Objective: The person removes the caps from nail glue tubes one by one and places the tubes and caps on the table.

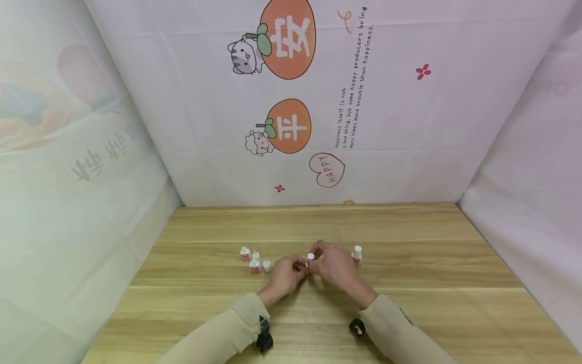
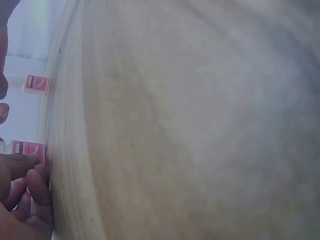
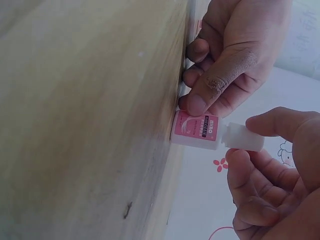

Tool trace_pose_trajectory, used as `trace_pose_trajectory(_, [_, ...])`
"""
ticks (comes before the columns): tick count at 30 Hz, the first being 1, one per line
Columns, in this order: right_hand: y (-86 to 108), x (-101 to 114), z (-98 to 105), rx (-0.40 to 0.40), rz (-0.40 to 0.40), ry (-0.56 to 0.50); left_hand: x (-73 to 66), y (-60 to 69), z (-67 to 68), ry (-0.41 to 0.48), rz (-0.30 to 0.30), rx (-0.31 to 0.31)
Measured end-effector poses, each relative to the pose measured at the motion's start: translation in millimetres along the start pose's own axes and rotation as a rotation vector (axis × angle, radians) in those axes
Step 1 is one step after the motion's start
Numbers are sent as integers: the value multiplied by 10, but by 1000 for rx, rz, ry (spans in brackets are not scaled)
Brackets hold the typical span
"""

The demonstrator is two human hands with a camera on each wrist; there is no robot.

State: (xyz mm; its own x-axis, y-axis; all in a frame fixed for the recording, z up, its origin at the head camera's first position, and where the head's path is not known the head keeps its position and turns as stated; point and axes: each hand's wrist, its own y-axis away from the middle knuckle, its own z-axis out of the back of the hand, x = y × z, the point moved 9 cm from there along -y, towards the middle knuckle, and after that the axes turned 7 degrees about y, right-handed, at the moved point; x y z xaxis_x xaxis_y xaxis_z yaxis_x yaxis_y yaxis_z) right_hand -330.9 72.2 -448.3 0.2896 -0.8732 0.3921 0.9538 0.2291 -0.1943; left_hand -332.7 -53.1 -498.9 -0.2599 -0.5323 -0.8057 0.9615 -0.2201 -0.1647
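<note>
Between both hands stands a small white glue bottle (image 3: 196, 129) with a pink label, upright on the wooden table. My left hand (image 1: 285, 275) holds its body low down, thumb against the label in the right wrist view. Thumb and fingers of my right hand (image 1: 337, 265) pinch the white cap (image 3: 245, 137), which sits at the bottle's neck; whether it is still threaded on I cannot tell. The left wrist view shows the left fingers (image 2: 20, 165) against the bottle's label, with the cap mostly cut off by the frame.
Left of the hands stand two similar bottles (image 1: 245, 254) without large caps, beside a white cap (image 1: 267, 266) and another small white piece (image 1: 256, 256). To the right is a capped bottle (image 1: 356, 256). A printed white cloth (image 1: 386, 167) hangs behind the wooden table (image 1: 218, 313).
</note>
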Motion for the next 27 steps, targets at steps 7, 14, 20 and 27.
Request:
trace_pose_trajectory(7, [1, -10, -10, -11, 7, 13, 4, 8, -7, 5, 5, 3])
trace_pose_trajectory(14, [-1, -4, -21, -24, 24, 25, 21, 3, -11, 0, 7, 3])
trace_pose_trajectory(20, [-7, -4, -19, -26, 22, 31, 32, 3, -17, -3, 5, 2])
trace_pose_trajectory(27, [-9, 19, -12, -35, 42, 38, 42, -5, -17, 0, 23, 8])
